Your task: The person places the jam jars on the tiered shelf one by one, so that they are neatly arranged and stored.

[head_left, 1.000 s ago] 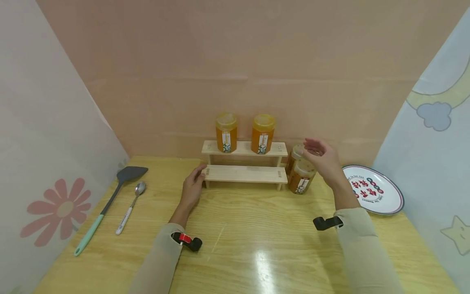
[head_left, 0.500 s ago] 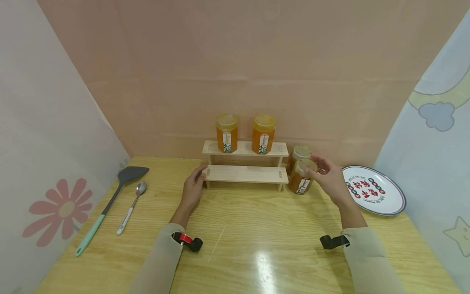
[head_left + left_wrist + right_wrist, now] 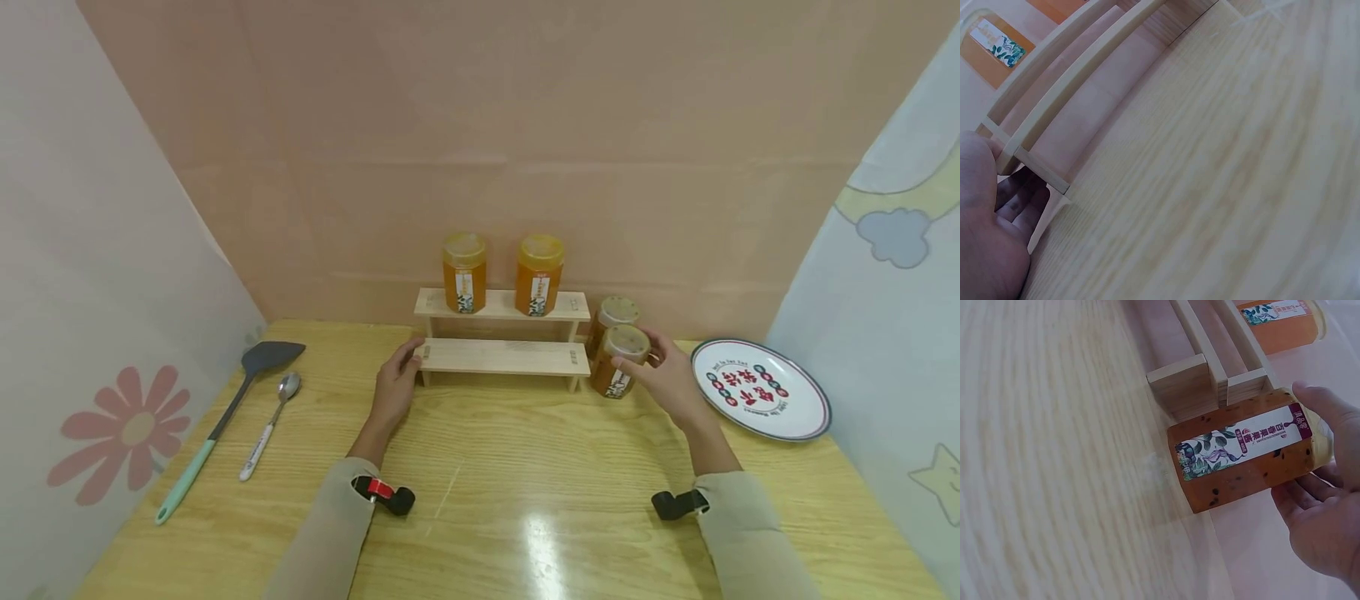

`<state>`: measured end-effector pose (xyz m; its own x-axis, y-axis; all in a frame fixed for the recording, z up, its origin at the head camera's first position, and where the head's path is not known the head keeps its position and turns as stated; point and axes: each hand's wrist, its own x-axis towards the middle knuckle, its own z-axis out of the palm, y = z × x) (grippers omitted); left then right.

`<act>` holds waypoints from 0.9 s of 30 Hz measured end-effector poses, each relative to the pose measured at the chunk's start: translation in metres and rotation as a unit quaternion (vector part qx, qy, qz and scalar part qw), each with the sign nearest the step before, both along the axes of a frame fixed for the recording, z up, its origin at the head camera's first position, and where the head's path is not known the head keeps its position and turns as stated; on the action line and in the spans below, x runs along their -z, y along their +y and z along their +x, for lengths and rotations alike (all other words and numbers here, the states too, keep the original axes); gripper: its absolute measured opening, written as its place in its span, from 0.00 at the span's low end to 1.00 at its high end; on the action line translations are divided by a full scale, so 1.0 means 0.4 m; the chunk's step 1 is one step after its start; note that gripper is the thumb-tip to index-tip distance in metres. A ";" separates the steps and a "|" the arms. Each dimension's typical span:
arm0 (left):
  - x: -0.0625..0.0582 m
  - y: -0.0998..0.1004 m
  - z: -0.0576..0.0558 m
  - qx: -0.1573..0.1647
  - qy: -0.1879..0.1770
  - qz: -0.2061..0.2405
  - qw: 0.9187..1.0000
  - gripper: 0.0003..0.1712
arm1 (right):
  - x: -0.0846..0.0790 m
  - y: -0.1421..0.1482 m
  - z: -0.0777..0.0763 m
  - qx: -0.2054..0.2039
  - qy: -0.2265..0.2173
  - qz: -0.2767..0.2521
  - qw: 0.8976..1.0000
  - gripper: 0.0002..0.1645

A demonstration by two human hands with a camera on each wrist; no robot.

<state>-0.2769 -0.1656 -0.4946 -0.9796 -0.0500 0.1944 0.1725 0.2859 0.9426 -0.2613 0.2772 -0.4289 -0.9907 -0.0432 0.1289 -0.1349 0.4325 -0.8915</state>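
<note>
A two-step wooden shelf (image 3: 506, 356) stands against the back wall. My left hand (image 3: 393, 383) holds its lower step at the left end, with the thumb at the board's edge and the fingers (image 3: 1022, 206) behind the support. Beside the shelf's right end, my right hand (image 3: 670, 379) grips the front jam jar (image 3: 1241, 453) near its lid, thumb on one side and fingers on the other. This jar is amber with dark seeds and has a white label. Right behind it stands a similar jam jar (image 3: 619, 310), partly hidden.
Two orange jars (image 3: 465, 279) with yellowish lids sit on the upper step. An oval plate (image 3: 806, 400) with red lettering lies to the right. On the left lie a spatula (image 3: 247, 367) with a green handle and a metal spoon (image 3: 270, 425). Walls enclose the table's back and sides.
My right hand has come down from above the jars and now grips the front jam jar near its lid. The left hand stays at the shelf's end.
</note>
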 end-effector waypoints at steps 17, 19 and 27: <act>0.001 0.000 0.003 -0.001 0.002 0.002 1.000 0.24 | 0.014 0.004 0.001 0.020 0.027 0.031 0.999 0.48; 0.002 0.001 0.002 -0.004 0.004 0.004 1.000 0.23 | 0.011 0.007 0.004 0.021 0.025 0.030 0.999 0.48; 0.005 0.000 -0.002 0.000 0.000 0.008 1.000 0.23 | -0.002 0.018 0.011 0.014 0.031 0.012 0.999 0.43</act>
